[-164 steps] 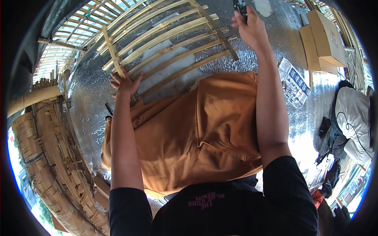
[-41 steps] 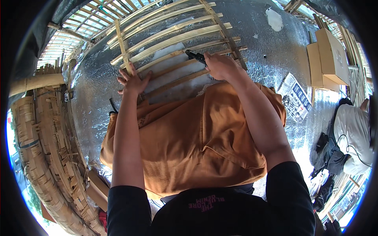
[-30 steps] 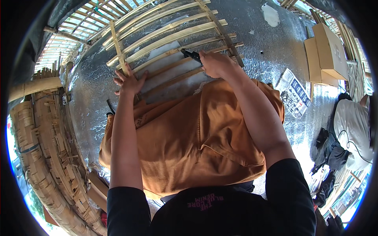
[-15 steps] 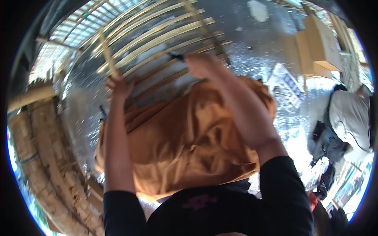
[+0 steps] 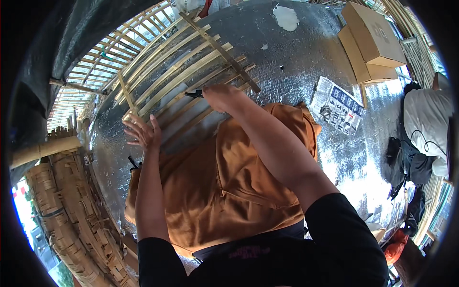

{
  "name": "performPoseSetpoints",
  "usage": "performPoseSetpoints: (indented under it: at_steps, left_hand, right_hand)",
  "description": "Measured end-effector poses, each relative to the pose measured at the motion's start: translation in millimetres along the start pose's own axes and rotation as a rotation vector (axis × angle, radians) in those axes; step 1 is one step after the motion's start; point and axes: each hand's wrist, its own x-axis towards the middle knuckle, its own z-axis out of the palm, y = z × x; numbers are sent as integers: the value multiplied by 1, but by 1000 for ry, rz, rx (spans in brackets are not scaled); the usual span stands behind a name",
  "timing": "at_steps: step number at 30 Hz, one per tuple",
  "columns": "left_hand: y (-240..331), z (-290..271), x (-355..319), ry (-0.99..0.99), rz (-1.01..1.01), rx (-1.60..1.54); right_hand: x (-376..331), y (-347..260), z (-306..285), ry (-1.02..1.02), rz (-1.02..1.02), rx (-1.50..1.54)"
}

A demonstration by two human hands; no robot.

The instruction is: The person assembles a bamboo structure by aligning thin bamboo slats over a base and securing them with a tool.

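A rack of pale bamboo slats point(image 5: 184, 62) lies ahead of me, held together by a darker crosspiece point(image 5: 229, 57) on the right and a lighter crosspiece point(image 5: 125, 93) on the left. My left hand point(image 5: 145, 134) is open beside the near end of the lighter crosspiece, fingers spread. My right hand point(image 5: 220, 97) is closed around a small black tool point(image 5: 193, 93); its tip points left over the slats. Most of the tool is hidden in the fist, so its kind does not show. Brown cloth point(image 5: 191, 196) covers my legs, close to the rack.
Silvery foil sheeting point(image 5: 296, 62) covers the floor. Farther right are a cardboard box point(image 5: 373, 36), a printed sheet point(image 5: 336, 104) and a pale grey bag point(image 5: 423, 117). Rolled woven bamboo point(image 5: 67, 220) lies on the left, below a bamboo lattice point(image 5: 103, 55).
My left fingers, earlier around the lighter crosspiece's near end, are now spread and off it. My right hand still grips the black tool over the slats. The whole view has shifted.
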Motion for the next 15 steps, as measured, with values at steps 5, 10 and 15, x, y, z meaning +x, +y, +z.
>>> performPoseSetpoints:
  at_steps: [5, 10, 15]
  left_hand:
    - [51, 7, -5, 13, 262, -115]
    - [103, 19, 7, -69, 180, -93]
    - [116, 38, 2, -165, 115, 11]
  right_hand:
    - [-7, 6, 0, 73, -28, 15]
    - [-12, 6, -11, 242, 64, 140]
    - [-20, 17, -21, 499, 124, 75]
